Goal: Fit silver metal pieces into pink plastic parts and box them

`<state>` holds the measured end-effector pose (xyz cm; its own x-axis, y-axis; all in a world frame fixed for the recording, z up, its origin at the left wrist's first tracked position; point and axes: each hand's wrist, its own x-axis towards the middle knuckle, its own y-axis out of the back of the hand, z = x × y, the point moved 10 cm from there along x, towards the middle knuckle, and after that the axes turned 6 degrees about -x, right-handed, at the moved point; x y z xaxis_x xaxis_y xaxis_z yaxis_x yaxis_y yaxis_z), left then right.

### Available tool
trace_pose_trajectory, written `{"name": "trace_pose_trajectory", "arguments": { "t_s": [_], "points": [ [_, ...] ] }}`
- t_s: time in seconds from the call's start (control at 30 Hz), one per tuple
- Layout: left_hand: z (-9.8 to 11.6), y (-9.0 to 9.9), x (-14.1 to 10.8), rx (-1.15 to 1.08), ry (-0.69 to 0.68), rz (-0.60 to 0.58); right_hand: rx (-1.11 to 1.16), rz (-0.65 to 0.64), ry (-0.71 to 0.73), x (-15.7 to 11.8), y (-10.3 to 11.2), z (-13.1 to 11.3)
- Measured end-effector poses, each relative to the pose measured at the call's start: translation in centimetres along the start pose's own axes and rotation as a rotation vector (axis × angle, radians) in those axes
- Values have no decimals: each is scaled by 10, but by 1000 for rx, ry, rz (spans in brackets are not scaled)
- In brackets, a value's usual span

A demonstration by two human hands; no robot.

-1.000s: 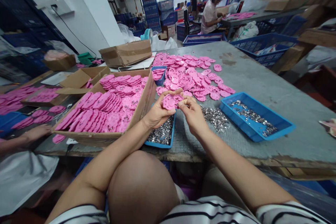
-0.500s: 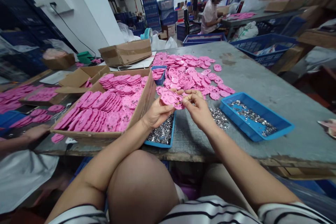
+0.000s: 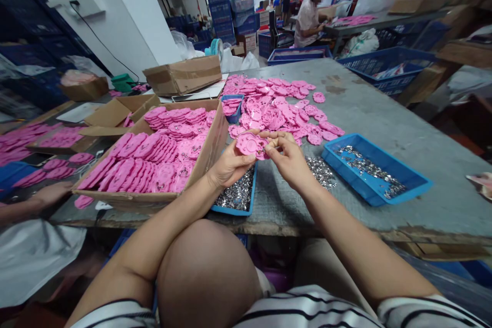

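A pink plastic piece [image 3: 250,144] is held up over the table between both hands. My left hand [image 3: 230,164] grips its left side, thumb in front and fingers behind. My right hand [image 3: 286,156] pinches its right edge with thumb and fingers closed. Below my left hand stands a blue tray [image 3: 251,200] of small shiny metal parts [image 3: 239,189]. More metal parts [image 3: 321,171] lie loose on the table beside my right wrist. Behind the hands spreads a heap of pink pieces [image 3: 269,107].
A cardboard box [image 3: 215,148] of stacked pink pieces stands left. At the right is a blue tray [image 3: 357,187] with metal parts. A co-worker's hand [image 3: 52,192] rests at the far left; another person [image 3: 309,23] sits at a farther table.
The pink piece has turned slightly in my hands, showing more of its face. The fingers of my right hand have shifted a little at its edge.
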<state>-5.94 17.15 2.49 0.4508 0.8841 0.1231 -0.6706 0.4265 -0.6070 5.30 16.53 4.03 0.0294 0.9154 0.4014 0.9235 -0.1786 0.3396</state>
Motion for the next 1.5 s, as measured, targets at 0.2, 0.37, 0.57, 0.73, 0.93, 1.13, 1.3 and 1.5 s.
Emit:
{"name": "trace_pose_trajectory", "arguments": {
  "t_s": [0.2, 0.37, 0.57, 0.73, 0.93, 1.13, 1.3, 1.5],
  "points": [
    [0, -1, 1, 14, -3, -11, 58, 15, -30, 0, 0, 2],
    [0, 0, 0, 20, -6, -7, 1, 6, -19, 0, -1, 1],
    [-1, 0, 1, 16, -5, -17, -64, -1, 1, 1, 1, -2],
    [0, 0, 0, 14, -10, -11, -119, 39, 45, -1, 0, -5],
    [-4, 0, 0, -19, 20, 9, -105, 191, 90, -8, 2, -4],
    [-10, 6, 0, -63, 109, 43, 311, 121, -114, -5, -1, 31],
    [-12, 11, -1, -28, 145, 67, 264, 136, -173, -7, 3, 41],
    [-8, 19, 1, 51, 90, 142, 131, 52, -138, -7, -9, 43]
  ]
}}
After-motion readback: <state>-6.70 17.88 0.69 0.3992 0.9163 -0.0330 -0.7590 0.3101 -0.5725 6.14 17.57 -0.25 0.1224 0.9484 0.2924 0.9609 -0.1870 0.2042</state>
